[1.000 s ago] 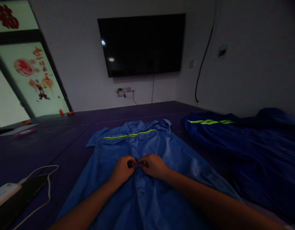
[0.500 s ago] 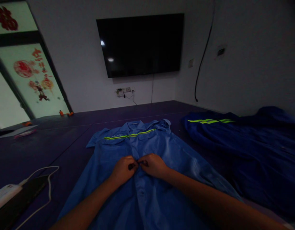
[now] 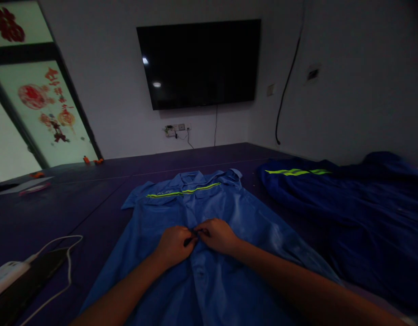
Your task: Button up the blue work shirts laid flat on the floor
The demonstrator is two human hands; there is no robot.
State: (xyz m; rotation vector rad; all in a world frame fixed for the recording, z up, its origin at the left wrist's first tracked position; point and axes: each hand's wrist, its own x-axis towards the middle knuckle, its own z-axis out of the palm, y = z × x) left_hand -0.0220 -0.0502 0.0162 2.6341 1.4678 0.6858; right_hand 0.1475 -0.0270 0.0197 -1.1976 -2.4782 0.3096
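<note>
Blue shirt (image 3: pixel 222 280) lies spread, yellow-striped, creased; left grip (image 3: pixel 175 245) and right grip (image 3: pixel 217 235) pinch its front placket (image 3: pixel 199 265).

Shirt (image 3: pixel 209 283) = smooth cloth w/ faint sheen, TV scrn (image 3: pixel 200 63) glossy.

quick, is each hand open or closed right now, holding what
Left hand: closed, pinching the shirt at its front.
Right hand: closed, pinching the shirt front too.
</note>
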